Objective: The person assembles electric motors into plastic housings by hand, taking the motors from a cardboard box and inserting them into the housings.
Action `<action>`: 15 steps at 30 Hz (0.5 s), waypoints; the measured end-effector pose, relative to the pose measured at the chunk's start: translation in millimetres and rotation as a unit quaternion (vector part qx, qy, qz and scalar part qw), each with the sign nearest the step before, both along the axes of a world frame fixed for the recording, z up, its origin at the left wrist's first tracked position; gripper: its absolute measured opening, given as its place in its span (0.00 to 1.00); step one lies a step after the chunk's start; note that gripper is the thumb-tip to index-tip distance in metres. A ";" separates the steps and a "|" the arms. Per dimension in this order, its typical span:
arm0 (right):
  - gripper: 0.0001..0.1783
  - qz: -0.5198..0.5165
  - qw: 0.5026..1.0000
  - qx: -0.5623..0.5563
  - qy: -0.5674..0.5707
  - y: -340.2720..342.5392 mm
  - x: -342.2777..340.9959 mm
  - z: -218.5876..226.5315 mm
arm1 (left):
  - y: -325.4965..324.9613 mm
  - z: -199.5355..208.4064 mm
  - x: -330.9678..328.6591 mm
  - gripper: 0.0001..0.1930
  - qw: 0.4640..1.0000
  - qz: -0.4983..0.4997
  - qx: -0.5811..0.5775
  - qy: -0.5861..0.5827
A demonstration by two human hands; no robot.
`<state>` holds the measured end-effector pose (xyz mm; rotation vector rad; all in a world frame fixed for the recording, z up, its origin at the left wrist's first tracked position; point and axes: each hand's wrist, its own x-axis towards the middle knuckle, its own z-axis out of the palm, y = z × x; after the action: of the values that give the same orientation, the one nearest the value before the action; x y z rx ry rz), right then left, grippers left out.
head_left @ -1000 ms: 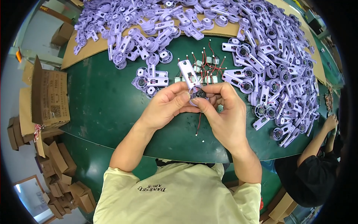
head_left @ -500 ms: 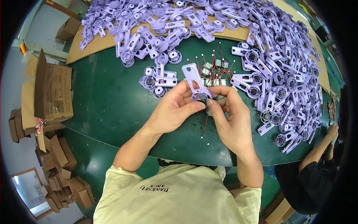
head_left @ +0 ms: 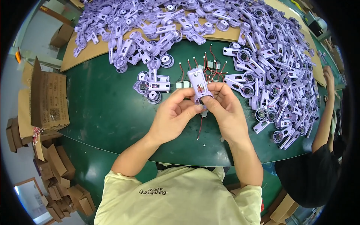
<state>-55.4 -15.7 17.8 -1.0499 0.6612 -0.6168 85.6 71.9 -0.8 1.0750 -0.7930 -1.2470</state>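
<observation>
Between my hands is a purple plastic fan housing (head_left: 197, 78), its slotted handle pointing away from me and its ring end close to me. My left hand (head_left: 175, 114) pinches the ring from the left. My right hand (head_left: 224, 108) closes on it from the right, thumb pressed into the ring over a dark part. Just below the ring, a small silvery block with a red wire (head_left: 200, 129) shows; whether it is joined to the housing I cannot tell. Beyond my fingers lie several small battery packs (head_left: 182, 84) with red leads and white plugs.
A small group of purple housings (head_left: 159, 86) lies left of my hands. Large heaps of them (head_left: 277, 75) fill the right and far sides, partly on cardboard (head_left: 69, 60). An open carton (head_left: 56, 97) stands at the left. A co-worker's arm (head_left: 325, 116) reaches along the right.
The housing has turned in my hands, and my right thumb has moved onto its ring. The whole view has shifted slightly. At the right, the co-worker's arm now stretches farther away.
</observation>
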 end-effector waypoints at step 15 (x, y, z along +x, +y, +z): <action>0.14 0.020 0.997 -0.077 -0.019 -1.0 -6.6 -4.3 | -1.0 -2.4 -10.5 0.12 0.984 0.079 -0.106 -0.123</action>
<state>-62.0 -16.7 13.5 -1.1898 0.5648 -0.6598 75.1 71.0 -3.1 1.1066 -0.9853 -0.8845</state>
